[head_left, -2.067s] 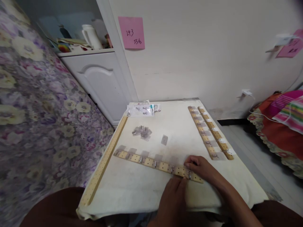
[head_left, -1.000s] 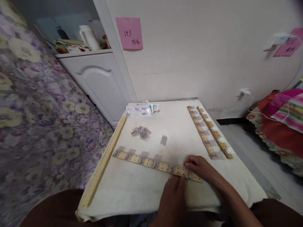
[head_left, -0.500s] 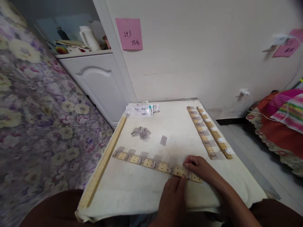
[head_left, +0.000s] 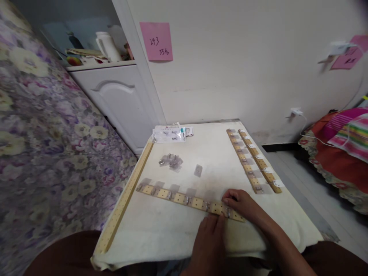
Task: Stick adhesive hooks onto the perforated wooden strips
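Note:
A perforated wooden strip point(head_left: 179, 198) lies slantwise across the near part of the table, with several small metal hooks on clear plates spaced along it. Close to its right end, my right hand point(head_left: 240, 203) is closed in a pinch at the far edge, at the clear plate of the last metal hook point(head_left: 229, 212). My left hand point(head_left: 209, 239) lies at the near edge, fingertips against the strip just left of that hook. A single clear-backed hook point(head_left: 198, 170) rests beyond the strip, and a small pile of hooks point(head_left: 171, 161) is farther left.
On the right lie a wooden strip with metal hooks point(head_left: 244, 161) and another with white hooks point(head_left: 260, 161). A bare perforated strip point(head_left: 126, 199) runs along the table's left edge. Packaged hooks point(head_left: 169, 134) lie at the back, before the wall.
Both hands stay almost in the same place at the strip's right end. The whole picture shifts very slightly; no object has visibly moved on the table.

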A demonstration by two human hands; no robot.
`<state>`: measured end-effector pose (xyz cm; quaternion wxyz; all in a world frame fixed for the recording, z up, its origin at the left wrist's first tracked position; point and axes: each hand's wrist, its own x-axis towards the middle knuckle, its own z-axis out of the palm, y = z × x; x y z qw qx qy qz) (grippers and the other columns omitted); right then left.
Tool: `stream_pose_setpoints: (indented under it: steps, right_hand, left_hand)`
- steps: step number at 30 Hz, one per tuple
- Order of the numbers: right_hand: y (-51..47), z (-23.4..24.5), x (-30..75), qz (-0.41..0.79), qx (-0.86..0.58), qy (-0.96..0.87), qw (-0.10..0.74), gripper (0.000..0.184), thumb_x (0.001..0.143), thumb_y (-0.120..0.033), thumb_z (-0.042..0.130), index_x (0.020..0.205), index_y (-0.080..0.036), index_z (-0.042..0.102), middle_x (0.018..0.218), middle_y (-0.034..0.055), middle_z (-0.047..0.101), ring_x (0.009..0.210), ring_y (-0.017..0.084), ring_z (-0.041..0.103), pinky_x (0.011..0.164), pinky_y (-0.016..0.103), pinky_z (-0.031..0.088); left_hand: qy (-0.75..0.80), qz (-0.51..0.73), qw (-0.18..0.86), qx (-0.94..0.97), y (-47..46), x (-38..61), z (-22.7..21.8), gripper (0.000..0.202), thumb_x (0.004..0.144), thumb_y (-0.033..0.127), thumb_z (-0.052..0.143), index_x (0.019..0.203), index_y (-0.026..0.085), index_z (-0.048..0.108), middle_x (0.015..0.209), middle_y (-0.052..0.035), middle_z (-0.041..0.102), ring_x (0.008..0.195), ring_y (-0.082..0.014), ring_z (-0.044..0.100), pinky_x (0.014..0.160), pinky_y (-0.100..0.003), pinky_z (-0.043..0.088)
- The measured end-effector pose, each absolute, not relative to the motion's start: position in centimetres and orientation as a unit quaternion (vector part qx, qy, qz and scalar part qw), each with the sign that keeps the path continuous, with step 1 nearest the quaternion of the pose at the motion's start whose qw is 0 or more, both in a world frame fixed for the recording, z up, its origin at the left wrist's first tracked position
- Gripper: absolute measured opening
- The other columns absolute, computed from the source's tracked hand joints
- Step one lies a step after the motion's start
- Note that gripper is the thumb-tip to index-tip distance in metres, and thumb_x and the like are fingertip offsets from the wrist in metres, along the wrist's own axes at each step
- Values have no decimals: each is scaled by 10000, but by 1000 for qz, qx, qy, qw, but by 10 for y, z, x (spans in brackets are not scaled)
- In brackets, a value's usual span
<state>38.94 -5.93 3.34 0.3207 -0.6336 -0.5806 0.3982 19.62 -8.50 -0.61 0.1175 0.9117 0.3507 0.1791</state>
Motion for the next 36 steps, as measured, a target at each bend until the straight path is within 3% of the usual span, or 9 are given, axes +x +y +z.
stream_pose_setpoints:
  steps: [13,21,32,36]
  right_hand:
    - [-65,31,393,411,-623,-584,319,136,728,-277,605,804,-171,642,707,-6,618,678,152,539,615,243,391]
    - [-67,27,400,485,-584,-549,350,286,692,-247,644,967,-170,623,718,-21,580,682,140,540,608,238,410]
    - [-62,24,400,502,-587,-522,362,235,625,-222,695,840,-169,618,671,-42,562,630,118,520,584,230,401]
    - [-65,24,401,486,-586,-534,368,247,652,-237,688,881,-169,623,709,-26,582,666,129,532,609,235,409]
  left_hand:
    - [324,138,58,934,-85,197,-2,505,800,29,500,1296,85,420,1076,-131,630,960,-255,567,841,-418,512]
    - [322,131,55,936,-85,197,3,487,806,46,514,1286,88,441,1086,-133,630,960,-256,573,850,-414,513]
    - [308,145,36,940,-83,195,0,490,804,7,475,1284,91,429,1107,-131,631,994,-253,581,860,-410,520]
    - [320,137,57,936,-84,195,2,479,817,31,499,1283,117,437,1115,-124,627,1014,-243,576,872,-398,520]
